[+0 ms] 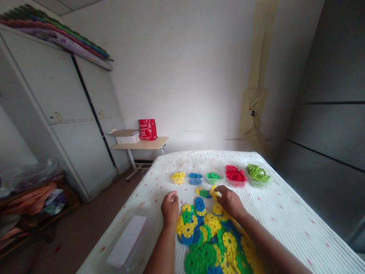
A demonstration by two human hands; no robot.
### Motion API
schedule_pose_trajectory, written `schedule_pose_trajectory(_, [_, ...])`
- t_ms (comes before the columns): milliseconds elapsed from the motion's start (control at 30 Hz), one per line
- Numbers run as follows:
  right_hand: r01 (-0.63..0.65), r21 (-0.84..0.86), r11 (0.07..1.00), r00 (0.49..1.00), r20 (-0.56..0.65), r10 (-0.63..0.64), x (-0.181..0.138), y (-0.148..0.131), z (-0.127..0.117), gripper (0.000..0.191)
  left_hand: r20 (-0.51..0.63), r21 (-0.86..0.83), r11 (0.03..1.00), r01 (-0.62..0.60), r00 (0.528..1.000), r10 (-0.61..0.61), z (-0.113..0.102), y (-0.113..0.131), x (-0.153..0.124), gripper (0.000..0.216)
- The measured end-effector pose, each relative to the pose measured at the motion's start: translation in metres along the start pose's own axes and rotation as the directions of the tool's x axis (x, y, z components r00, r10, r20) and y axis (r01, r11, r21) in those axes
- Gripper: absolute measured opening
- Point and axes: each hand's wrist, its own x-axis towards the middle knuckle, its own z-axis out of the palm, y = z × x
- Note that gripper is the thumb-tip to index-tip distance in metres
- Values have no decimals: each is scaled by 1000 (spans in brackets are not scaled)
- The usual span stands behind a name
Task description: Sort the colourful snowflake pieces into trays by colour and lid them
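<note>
Left hand point(170, 208): left of the heap, fingers loosely curled, nothing visible in them; whether thumb and fingertips meet, I cannot tell.
Right hand point(230, 200): reaches over the heap's far right side, thumb and forefinger curved at a yellow notched disc point(212, 191); whether they pinch it or only touch it, I cannot tell.
Disc heap: yellow, green and blue notched plastic discs point(211, 224) lie overlapping between the forearms, running from the table's near edge towards its middle.
Short row: a green disc point(203, 193) lies among yellow and blue ones beyond the heap, just left of the right fingertips.
Clear tubs: five stand side by side towards the table's far edge, holding, left to right, yellow pieces point(178, 177), blue pieces point(195, 177), green pieces point(213, 176), red pieces point(235, 174) and light-green pieces point(257, 173).
Table point(288, 217): spread with a white ribbed cloth with red specks; a long pale box point(127, 240) lies by its near left corner.
Side table point(152, 143): a red bag point(147, 129) stands beside a white carton point(127, 138).
</note>
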Motion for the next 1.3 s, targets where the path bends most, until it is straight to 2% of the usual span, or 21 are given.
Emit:
schedule_pose_trajectory(133, [-35, -122, 992, 987, 150, 53, 24, -25, 8, 45, -4, 6, 1000, 4, 1000, -4, -3, 2, -1, 20])
schedule_pose_trajectory(233, [-70, -180, 981, 971, 212, 108, 34, -32, 14, 50, 3, 3, 1000, -10, 1000, 10, -3, 1, -1, 20])
schedule_pose_trajectory(367, [-63, -204, 977, 967, 228, 110, 36, -31, 16, 49, 9, -5, 1000, -23, 1000, 23, -2, 0, -1, 21])
schedule_pose_trajectory(533, [-53, -212, 976, 972, 212, 99, 29, -27, 5, 52, -9, -10, 1000, -19, 1000, 19, -2, 1, -2, 21])
schedule_pose_trajectory(700, [-33, -138, 990, 977, 206, 61, 25, -42, -5, 47, -14, -7, 1000, -15, 1000, 15, -1, 2, -2, 21])
schedule_pose_trajectory(800, [-21, -99, 995, 969, 241, 44, 21, -58, 0, 45, -9, -3, 1000, -17, 1000, 17, -2, 2, -2, 20])
schedule_pose_trajectory(933, [1, -170, 985, 955, 293, 50, 17, -73, 13, 40, 0, 4, 1000, -20, 1000, 20, -2, 2, -2, 20])
schedule_pose_trajectory(1100, [-15, -217, 976, 946, 312, 84, 17, -76, 22, 35, 18, 26, 999, -29, 999, 29, -1, 0, -2, 23])
schedule_pose_trajectory(1300, [-28, -224, 974, 941, 322, 101, 19, -77, 18, 30, 20, 23, 999, -32, 999, 32, 0, -3, -1, 22])
